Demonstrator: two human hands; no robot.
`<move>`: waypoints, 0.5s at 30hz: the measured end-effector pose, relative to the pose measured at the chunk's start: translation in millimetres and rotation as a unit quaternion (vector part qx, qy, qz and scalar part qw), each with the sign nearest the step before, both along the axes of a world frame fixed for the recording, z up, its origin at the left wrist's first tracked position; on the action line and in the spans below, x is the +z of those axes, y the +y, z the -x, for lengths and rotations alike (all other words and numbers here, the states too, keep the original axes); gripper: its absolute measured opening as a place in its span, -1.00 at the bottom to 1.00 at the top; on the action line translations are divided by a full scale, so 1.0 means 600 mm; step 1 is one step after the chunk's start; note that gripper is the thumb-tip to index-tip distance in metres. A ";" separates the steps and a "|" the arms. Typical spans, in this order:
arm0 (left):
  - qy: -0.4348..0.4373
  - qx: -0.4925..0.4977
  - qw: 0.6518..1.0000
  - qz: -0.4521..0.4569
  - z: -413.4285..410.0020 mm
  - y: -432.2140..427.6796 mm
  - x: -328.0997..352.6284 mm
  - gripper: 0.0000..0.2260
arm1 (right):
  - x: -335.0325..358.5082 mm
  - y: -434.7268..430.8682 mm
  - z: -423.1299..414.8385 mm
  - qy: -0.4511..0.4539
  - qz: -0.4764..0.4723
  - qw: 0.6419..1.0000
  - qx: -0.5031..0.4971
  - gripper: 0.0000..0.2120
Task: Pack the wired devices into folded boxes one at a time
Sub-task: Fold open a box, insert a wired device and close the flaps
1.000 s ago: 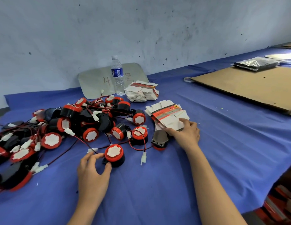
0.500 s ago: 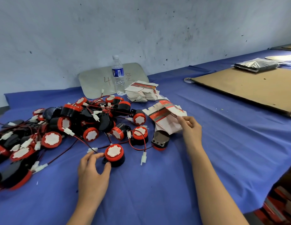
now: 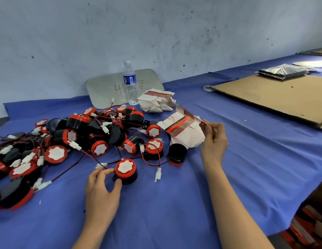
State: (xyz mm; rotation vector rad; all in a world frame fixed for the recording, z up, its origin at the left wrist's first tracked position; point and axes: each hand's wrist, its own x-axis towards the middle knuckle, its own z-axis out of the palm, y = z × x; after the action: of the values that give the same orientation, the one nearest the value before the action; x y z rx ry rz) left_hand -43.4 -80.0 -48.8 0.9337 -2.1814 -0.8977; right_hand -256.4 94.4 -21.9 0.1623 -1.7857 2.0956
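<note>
Lifted off the stack of flat boxes [image 3: 181,135] since a second ago, one flat box [image 3: 188,114] now hangs blurred in the air. The right hand [image 3: 213,141] pinches its near end between thumb and fingertips, to the right of the pile of devices [image 3: 84,137]. That stack lies on the blue worktop [image 3: 174,212], just right of the pile. The left hand [image 3: 101,193] has not moved: thumb and forefinger curl around a single wired device [image 3: 125,170] standing red face up just in front of the pile.
</note>
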 end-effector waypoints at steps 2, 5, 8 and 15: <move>0.004 -0.001 1.000 -0.002 0.001 0.001 0.000 -0.76 | 0.006 0.000 -0.001 -0.016 0.079 0.996 0.023 -0.80; 0.031 0.010 0.999 0.003 0.002 0.005 0.002 -0.66 | 0.016 0.005 -0.002 -0.082 0.276 0.944 0.159 -0.83; 0.102 0.037 0.993 0.039 0.001 0.012 0.007 -0.52 | 0.023 0.001 -0.012 -0.116 0.340 0.887 0.291 -0.82; 0.345 -0.067 0.936 -0.024 -0.013 0.035 0.035 -0.41 | 0.014 -0.062 -0.096 -0.118 0.072 0.836 0.530 -0.88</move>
State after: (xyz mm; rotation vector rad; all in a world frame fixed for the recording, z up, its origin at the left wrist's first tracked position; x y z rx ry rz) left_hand -35.9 -59.0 -28.0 0.3931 -1.6259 -1.1382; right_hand -198.6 57.3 -13.7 1.1215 -1.8590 3.0770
